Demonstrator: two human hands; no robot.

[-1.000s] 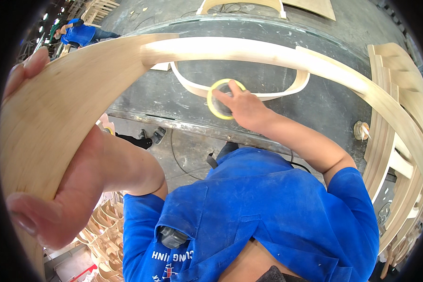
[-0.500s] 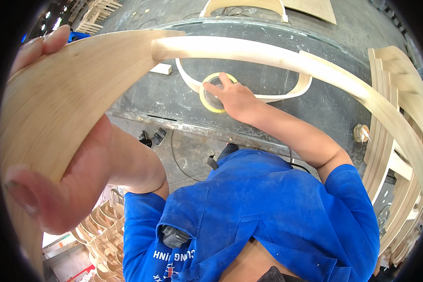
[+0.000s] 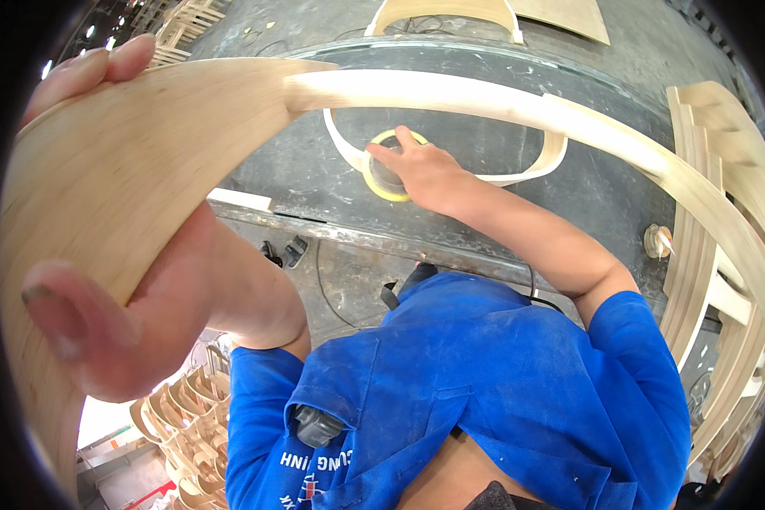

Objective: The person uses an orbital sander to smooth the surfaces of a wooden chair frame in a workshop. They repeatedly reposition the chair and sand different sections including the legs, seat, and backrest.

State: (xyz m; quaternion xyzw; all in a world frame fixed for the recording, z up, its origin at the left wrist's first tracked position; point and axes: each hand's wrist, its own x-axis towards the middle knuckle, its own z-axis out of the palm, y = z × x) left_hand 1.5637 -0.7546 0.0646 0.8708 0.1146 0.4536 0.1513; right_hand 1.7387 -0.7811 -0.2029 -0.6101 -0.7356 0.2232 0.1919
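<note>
Two hands at work, well apart. Far left: left hand clamped on a wide, pale, curved band of bent plywood, thumb pressed on the near face, fingertips hooked over the upper edge. Held high and close to the camera, seemingly to keep the piece off the bench and leave the other hand free. Joined to that band, a narrower pale wooden arc; together one long bow sweeping from lower left, up over the middle, then down toward the right rim. Long axis left to right along that bow, hollow side facing down toward the body, broad end at the left, slim end trailing off right.

Centre: dark, dusty workbench with a thin, pale oval wooden loop lying flat on it. Right hand stretched forward, fingers closed around a yellow roll of tape resting flat on the bench, just beside or overlapping the loop's left end; whether lifted yet, cannot tell. Below, blue work shirt.

Right: stacked pale curved wooden frames, parked upright beside the bench, within reach.
</note>
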